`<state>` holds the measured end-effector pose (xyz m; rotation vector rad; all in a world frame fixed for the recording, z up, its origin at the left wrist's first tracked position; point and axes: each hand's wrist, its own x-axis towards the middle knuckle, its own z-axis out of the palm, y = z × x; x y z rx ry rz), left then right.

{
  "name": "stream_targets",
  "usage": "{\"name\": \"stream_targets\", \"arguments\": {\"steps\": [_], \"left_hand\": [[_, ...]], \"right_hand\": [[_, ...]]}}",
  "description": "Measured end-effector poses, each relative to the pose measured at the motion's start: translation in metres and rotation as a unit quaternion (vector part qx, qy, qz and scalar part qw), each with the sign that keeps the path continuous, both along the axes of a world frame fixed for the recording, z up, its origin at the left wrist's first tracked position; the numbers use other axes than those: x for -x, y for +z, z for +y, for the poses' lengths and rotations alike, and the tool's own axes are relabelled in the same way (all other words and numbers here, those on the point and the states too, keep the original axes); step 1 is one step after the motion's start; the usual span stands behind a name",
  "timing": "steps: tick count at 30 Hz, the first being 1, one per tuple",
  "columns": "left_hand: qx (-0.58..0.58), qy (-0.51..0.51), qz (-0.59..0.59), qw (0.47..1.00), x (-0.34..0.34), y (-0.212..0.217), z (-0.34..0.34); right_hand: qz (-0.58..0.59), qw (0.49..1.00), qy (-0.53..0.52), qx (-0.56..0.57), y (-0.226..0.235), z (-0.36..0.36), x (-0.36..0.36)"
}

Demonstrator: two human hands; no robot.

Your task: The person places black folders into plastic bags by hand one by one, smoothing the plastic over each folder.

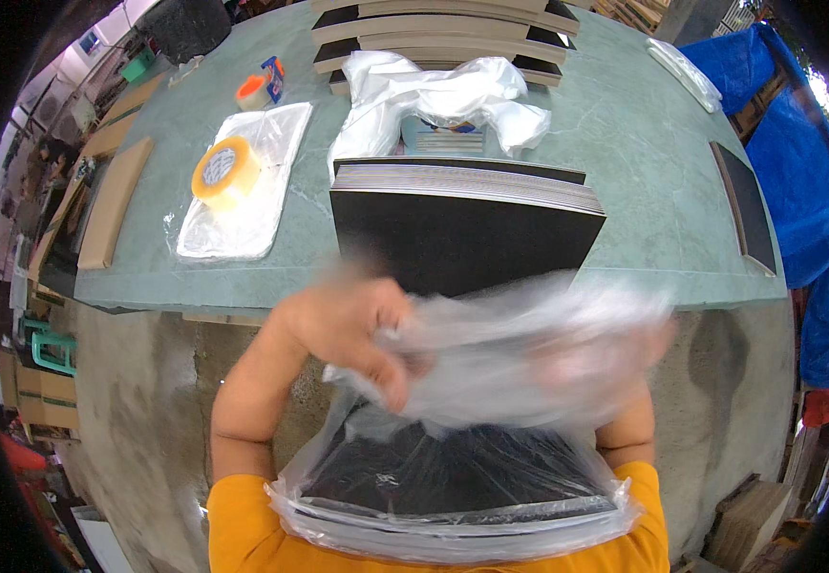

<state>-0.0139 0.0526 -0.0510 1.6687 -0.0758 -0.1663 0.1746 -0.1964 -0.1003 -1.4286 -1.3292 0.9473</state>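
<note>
My left hand (352,329) grips the upper edge of a clear plastic bag (491,368), blurred by motion. My right hand (582,363) is behind the same bag, seen only dimly through the film, and seems to hold its other side. The bag wraps a stack of black flat panels (443,477) pressed against my orange shirt. A taller stack of black panels (457,234) lies on the green table (625,143) just beyond my hands.
On the table: a roll of tape (226,172) on a flat clear bag (243,191), crumpled white plastic (438,95), a smaller tape roll (254,92), more panel stacks (443,33) at the back, one black panel (747,205) at right. Blue tarp (806,181) at right.
</note>
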Motion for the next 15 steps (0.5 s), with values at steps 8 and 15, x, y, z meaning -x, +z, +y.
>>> {"name": "stream_targets", "arguments": {"steps": [8, 15], "left_hand": [[-0.355, -0.142, 0.009, 0.924, 0.010, 0.015, -0.038], [-0.601, -0.133, -0.020, 0.788, 0.063, -0.088, -0.036]], "right_hand": [[-0.210, 0.880, 0.386, 0.181, 0.030, 0.037, -0.029], [-0.366, 0.918, 0.054, 0.144, 0.050, 0.011, -0.014]]}}
